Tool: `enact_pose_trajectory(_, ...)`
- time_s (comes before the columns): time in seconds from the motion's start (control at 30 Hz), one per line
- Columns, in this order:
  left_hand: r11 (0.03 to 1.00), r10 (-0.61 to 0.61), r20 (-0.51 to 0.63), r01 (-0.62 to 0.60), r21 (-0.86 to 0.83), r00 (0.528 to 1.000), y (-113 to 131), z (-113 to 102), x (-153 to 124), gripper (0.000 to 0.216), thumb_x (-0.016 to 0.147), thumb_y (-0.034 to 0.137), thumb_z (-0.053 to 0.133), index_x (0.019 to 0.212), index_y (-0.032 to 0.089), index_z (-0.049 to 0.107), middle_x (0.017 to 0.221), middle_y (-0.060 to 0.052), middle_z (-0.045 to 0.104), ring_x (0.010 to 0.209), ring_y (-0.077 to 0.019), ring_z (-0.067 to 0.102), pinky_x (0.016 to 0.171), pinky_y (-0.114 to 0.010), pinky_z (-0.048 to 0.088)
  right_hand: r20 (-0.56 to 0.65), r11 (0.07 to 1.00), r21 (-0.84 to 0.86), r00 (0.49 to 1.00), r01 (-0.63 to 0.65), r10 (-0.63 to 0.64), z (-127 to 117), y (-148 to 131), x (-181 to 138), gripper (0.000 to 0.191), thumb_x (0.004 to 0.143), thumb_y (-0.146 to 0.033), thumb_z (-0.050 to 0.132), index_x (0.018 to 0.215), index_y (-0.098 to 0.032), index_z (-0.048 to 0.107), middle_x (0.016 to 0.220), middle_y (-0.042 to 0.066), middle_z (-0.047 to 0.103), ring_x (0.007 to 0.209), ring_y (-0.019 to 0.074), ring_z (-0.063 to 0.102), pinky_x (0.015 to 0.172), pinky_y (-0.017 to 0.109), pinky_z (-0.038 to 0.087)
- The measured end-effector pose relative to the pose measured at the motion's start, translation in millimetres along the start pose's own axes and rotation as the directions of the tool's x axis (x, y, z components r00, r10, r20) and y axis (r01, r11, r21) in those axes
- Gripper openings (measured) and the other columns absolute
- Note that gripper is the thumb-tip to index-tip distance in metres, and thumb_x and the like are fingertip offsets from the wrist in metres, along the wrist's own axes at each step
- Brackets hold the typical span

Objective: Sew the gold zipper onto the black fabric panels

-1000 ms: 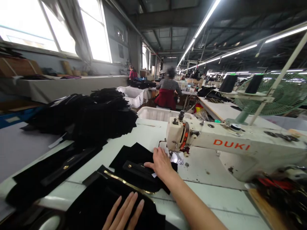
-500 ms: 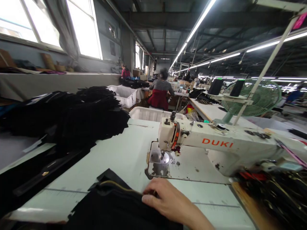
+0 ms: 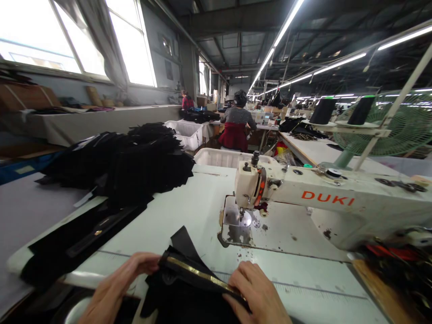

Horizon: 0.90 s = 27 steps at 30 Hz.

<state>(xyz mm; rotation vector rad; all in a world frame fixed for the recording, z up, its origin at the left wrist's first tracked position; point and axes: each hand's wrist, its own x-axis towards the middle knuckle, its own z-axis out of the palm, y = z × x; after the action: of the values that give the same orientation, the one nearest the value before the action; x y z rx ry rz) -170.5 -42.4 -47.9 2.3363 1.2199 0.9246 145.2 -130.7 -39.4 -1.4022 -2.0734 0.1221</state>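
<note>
A black fabric piece (image 3: 182, 288) with a gold zipper (image 3: 202, 275) lies at the table's near edge. My left hand (image 3: 116, 288) grips its left end, where the zipper starts. My right hand (image 3: 258, 292) pinches the zipper's right end. Both hands hold the piece bunched up, in front of the white DUKI sewing machine (image 3: 324, 202). The needle and metal plate (image 3: 241, 218) stand bare, a short way beyond my right hand.
A big heap of black fabric pieces (image 3: 135, 162) fills the table's left, with flat black strips (image 3: 84, 236) nearer me. White bins (image 3: 222, 158) stand behind the table. A green fan (image 3: 391, 130) and thread cones (image 3: 322, 110) are at right. A person in a red skirt (image 3: 236, 128) sits ahead.
The black piece came back from under the needle to the table's near edge. My left hand came back into view and took hold of its zipper end; both hands now grip it.
</note>
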Motion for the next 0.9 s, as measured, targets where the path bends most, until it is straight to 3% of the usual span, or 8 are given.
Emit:
enact_pose_trajectory(0.1, 0.997, -0.042, -0.092, 0.048, 0.063, 0.995, 29.6, 3.6, 3.2, 0.034, 0.099, 0.048, 0.043, 0.121, 0.027, 0.059, 0.123, -0.006, 0.063, 0.112, -0.0276, 0.062, 0.092, -0.042, 0.056, 0.023, 0.998, -0.029, 0.998, 0.051, -0.05, 4.0, -1.0, -3.0, 0.018, 0.086, -0.012, 0.062, 0.089, -0.024, 0.05, 0.086, 0.001, 0.057, 0.07, 0.0166, 0.061, 0.057, 0.024, 0.049)
enact_pose_trajectory(0.2, 0.964, 0.156, -0.169, -0.113, 0.239, 0.973, 59.5, 7.5, 13.8, 0.043, 0.092, 0.056, 0.056, 0.126, 0.03, 0.056, 0.134, -0.008, 0.053, 0.128, -0.0294, 0.047, 0.108, -0.047, 0.042, 0.02, 0.989, -0.097, 0.993, 0.116, -0.115, 3.9, -1.8, -2.9, 0.01, 0.093, -0.017, 0.055, 0.088, -0.024, 0.049, 0.083, 0.001, 0.055, 0.063, 0.0152, 0.06, 0.049, 0.023, 0.048)
enact_pose_trajectory(0.3, 0.907, 0.39, 0.005, -0.384, 0.174, 0.921, 73.9, 7.6, 26.9, 0.031, 0.096, 0.047, 0.056, 0.122, 0.03, 0.058, 0.115, -0.001, 0.065, 0.114, -0.0203, 0.054, 0.113, -0.037, 0.03, -0.001, 0.971, -0.184, 0.988, 0.15, -0.152, -1.2, -4.4, -0.5, 0.015, 0.1, -0.028, 0.046, 0.086, -0.024, 0.05, 0.079, 0.001, 0.055, 0.06, 0.0155, 0.061, 0.046, 0.024, 0.046)
enact_pose_trajectory(0.37, 0.887, 0.443, 0.108, -0.452, 0.09, 0.89, 76.4, 7.3, 33.1, 0.024, 0.098, 0.039, 0.056, 0.12, 0.029, 0.059, 0.103, 0.001, 0.066, 0.1, -0.0173, 0.059, 0.105, -0.032, 0.037, -0.019, 0.967, -0.203, 0.986, 0.156, -0.163, -5.7, -7.5, 2.1, 0.03, 0.104, -0.042, 0.038, 0.085, -0.023, 0.051, 0.077, 0.001, 0.056, 0.058, 0.0152, 0.061, 0.045, 0.025, 0.046)
enact_pose_trajectory(0.47, 0.912, 0.407, 0.22, -0.409, -0.042, 0.886, 77.6, 7.5, 36.3, 0.015, 0.102, 0.03, 0.049, 0.111, 0.026, 0.061, 0.092, 0.0, 0.064, 0.085, -0.0152, 0.058, 0.079, -0.024, 0.046, -0.076, 0.964, -0.208, 0.98, 0.166, -0.185, -11.8, -13.2, 6.1, 0.053, 0.101, -0.061, 0.023, 0.076, -0.023, 0.051, 0.07, 0.001, 0.057, 0.053, 0.0137, 0.06, 0.043, 0.025, 0.044)
enact_pose_trajectory(0.53, 0.926, 0.378, 0.24, -0.362, -0.11, 0.894, 79.2, 6.5, 35.5, 0.017, 0.104, 0.027, 0.044, 0.1, 0.023, 0.061, 0.085, 0.0, 0.061, 0.078, -0.014, 0.057, 0.07, -0.022, 0.045, -0.106, 0.956, -0.227, 0.971, 0.185, -0.213, -14.5, -16.6, 7.3, 0.057, 0.103, -0.058, 0.019, 0.069, -0.023, 0.048, 0.065, 0.0, 0.056, 0.048, 0.0121, 0.058, 0.041, 0.025, 0.04)
enact_pose_trajectory(0.73, 0.965, 0.26, 0.347, -0.233, -0.118, 0.901, 83.5, -5.6, 33.5, 0.025, 0.102, 0.031, 0.048, 0.081, 0.021, 0.057, 0.078, 0.001, 0.055, 0.075, -0.0134, 0.056, 0.072, -0.022, 0.042, -0.107, 0.95, -0.229, 0.965, 0.21, -0.239, -10.8, -18.7, 0.8, 0.055, 0.108, -0.044, 0.018, 0.064, -0.023, 0.045, 0.056, -0.003, 0.053, 0.045, 0.0102, 0.055, 0.037, 0.027, 0.03)
enact_pose_trajectory(0.9, 0.991, 0.132, 0.513, -0.12, -0.058, 0.848, 84.3, -6.3, 38.4, 0.014, 0.096, 0.028, 0.061, 0.083, 0.023, 0.06, 0.086, 0.004, 0.059, 0.083, -0.0142, 0.056, 0.084, -0.025, 0.037, 0.045, 0.98, -0.056, 0.981, 0.19, -0.187, -6.0, -15.4, -3.5, 0.055, 0.108, -0.045, 0.016, 0.069, -0.022, 0.048, 0.064, -0.003, 0.057, 0.052, 0.0105, 0.058, 0.043, 0.027, 0.035)
